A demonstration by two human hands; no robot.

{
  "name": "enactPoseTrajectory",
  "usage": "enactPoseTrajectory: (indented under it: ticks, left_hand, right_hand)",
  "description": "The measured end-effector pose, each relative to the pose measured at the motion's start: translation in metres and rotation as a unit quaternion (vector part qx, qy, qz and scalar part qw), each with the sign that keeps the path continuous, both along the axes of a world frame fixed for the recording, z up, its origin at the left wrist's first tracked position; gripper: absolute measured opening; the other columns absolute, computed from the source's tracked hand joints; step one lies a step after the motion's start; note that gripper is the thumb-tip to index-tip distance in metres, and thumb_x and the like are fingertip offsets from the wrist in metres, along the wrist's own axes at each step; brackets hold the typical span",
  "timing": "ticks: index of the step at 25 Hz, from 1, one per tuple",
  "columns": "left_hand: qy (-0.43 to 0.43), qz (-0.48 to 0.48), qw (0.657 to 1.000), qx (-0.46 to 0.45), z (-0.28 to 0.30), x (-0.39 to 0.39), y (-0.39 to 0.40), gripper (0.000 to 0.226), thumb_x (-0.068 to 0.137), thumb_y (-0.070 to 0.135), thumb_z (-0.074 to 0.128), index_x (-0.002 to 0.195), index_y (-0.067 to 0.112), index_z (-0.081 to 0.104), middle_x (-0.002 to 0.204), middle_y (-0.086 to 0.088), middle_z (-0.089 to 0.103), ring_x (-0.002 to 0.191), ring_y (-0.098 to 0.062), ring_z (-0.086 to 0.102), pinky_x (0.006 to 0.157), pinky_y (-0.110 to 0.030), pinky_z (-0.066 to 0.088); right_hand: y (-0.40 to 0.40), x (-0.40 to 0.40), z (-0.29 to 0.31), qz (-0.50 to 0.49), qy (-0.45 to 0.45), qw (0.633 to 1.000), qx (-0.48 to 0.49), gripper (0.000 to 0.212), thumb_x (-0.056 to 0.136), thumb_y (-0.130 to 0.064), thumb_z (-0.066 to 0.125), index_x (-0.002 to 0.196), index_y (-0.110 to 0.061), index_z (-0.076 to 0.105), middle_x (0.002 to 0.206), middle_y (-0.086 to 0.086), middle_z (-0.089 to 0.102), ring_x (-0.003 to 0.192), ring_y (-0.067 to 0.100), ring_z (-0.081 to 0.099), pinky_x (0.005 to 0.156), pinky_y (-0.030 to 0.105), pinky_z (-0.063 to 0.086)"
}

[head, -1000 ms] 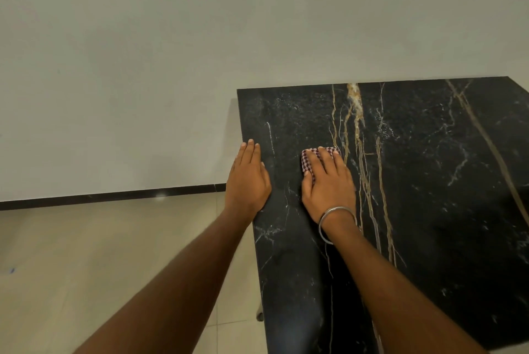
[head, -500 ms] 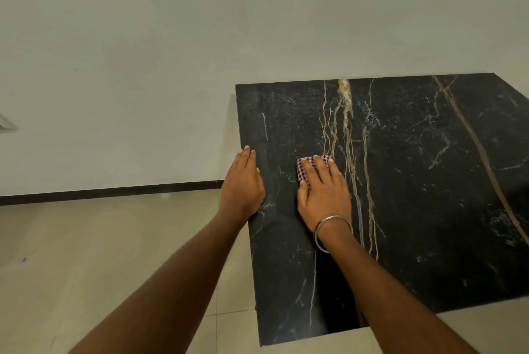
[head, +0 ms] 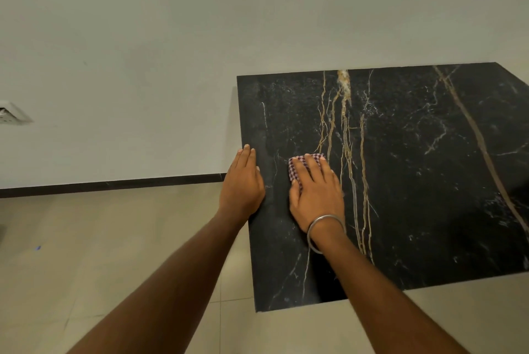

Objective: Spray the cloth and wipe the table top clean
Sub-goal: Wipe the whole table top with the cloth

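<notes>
Black marble with gold and white veins made up the table top (head: 415,182), its right side cut off by the frame edge. The right hand (head: 316,196) lay flat, fingers straight, pressing the checked cloth (head: 294,172) onto the stone near the left edge; only a folded corner of the cloth peeked out, the rest hidden under the palm. The left hand (head: 242,184) rested flat over the table's left edge, fingers together. A metal bangle (head: 325,232) circled the right wrist.
</notes>
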State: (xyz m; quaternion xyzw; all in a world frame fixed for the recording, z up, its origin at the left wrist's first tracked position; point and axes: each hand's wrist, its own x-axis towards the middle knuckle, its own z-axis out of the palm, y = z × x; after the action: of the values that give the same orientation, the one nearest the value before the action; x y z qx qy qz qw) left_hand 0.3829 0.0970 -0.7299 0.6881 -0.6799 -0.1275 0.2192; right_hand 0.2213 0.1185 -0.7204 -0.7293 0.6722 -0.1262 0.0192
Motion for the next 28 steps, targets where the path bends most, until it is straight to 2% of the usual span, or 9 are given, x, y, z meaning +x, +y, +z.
enactPoseTrajectory:
  ticks: [4, 10, 14, 17, 22, 25, 28]
  left_hand:
    - [0.006, 0.001, 1.000, 0.003, -0.002, -0.005, 0.009, 0.050, 0.103, 0.023, 0.031, 0.151, 0.008, 0.023, 0.159, -0.008, 0.021, 0.148, -0.020, 0.017, 0.117, -0.028, 0.011]
    - [0.003, 0.008, 1.000, 0.010, 0.001, -0.008, 0.025, 0.051, 0.103, 0.021, 0.031, 0.150, 0.007, 0.024, 0.159, -0.009, 0.022, 0.147, -0.021, 0.019, 0.119, -0.031, 0.015]
    - [0.021, 0.007, 1.000, 0.011, -0.001, -0.008, 0.042, 0.051, 0.103, 0.023, 0.031, 0.151, 0.009, 0.024, 0.159, -0.007, 0.022, 0.147, -0.019, 0.020, 0.120, -0.031, 0.018]
    - [0.025, 0.010, 1.000, 0.012, -0.003, -0.009, 0.047, 0.051, 0.103, 0.025, 0.031, 0.151, 0.010, 0.023, 0.159, -0.005, 0.021, 0.147, -0.019, 0.020, 0.119, -0.031, 0.018]
    - [0.022, 0.000, 1.000, 0.010, -0.003, -0.009, 0.053, 0.051, 0.103, 0.025, 0.031, 0.152, 0.010, 0.022, 0.160, -0.005, 0.019, 0.147, -0.019, 0.019, 0.116, -0.028, 0.017]
    - [0.021, -0.005, 1.000, 0.011, -0.003, -0.008, 0.065, 0.051, 0.104, 0.027, 0.030, 0.152, 0.012, 0.021, 0.160, -0.004, 0.019, 0.147, -0.018, 0.020, 0.116, -0.030, 0.021]
    - [0.027, -0.014, 0.999, 0.020, -0.002, -0.006, 0.073, 0.052, 0.104, 0.028, 0.030, 0.152, 0.013, 0.020, 0.160, -0.003, 0.018, 0.147, -0.018, 0.019, 0.117, -0.031, 0.021]
  right_hand:
    - [0.008, -0.004, 0.001, -0.052, -0.012, 0.999, -0.007, 0.052, 0.095, -0.035, 0.034, 0.147, -0.027, 0.030, 0.154, -0.001, 0.029, 0.145, 0.024, 0.016, 0.118, 0.045, 0.020]
    - [0.050, 0.023, 0.002, 0.049, -0.021, 0.999, -0.011, 0.051, 0.095, -0.033, 0.037, 0.145, -0.026, 0.034, 0.152, -0.001, 0.033, 0.145, 0.024, 0.019, 0.116, 0.045, 0.026]
    - [0.044, -0.011, 0.000, -0.002, -0.004, 1.000, -0.003, 0.052, 0.095, -0.035, 0.035, 0.147, -0.028, 0.029, 0.155, -0.002, 0.029, 0.146, 0.022, 0.016, 0.118, 0.042, 0.019]
    - [0.050, -0.008, -0.002, -0.036, -0.011, 0.999, -0.012, 0.051, 0.095, -0.034, 0.035, 0.146, -0.028, 0.030, 0.155, -0.002, 0.029, 0.146, 0.023, 0.015, 0.118, 0.042, 0.018]
    - [0.087, 0.031, -0.003, 0.009, -0.014, 1.000, -0.013, 0.051, 0.095, -0.035, 0.034, 0.146, -0.025, 0.033, 0.153, 0.002, 0.031, 0.145, 0.027, 0.018, 0.117, 0.045, 0.022]
    - [0.100, 0.027, -0.002, 0.042, -0.010, 0.999, -0.021, 0.051, 0.094, -0.035, 0.038, 0.144, -0.025, 0.037, 0.151, 0.002, 0.036, 0.144, 0.026, 0.023, 0.117, 0.043, 0.024]
    - [0.097, 0.001, -0.004, 0.005, 0.007, 1.000, -0.026, 0.052, 0.093, -0.035, 0.040, 0.144, -0.025, 0.036, 0.151, 0.002, 0.036, 0.143, 0.025, 0.024, 0.115, 0.041, 0.021]
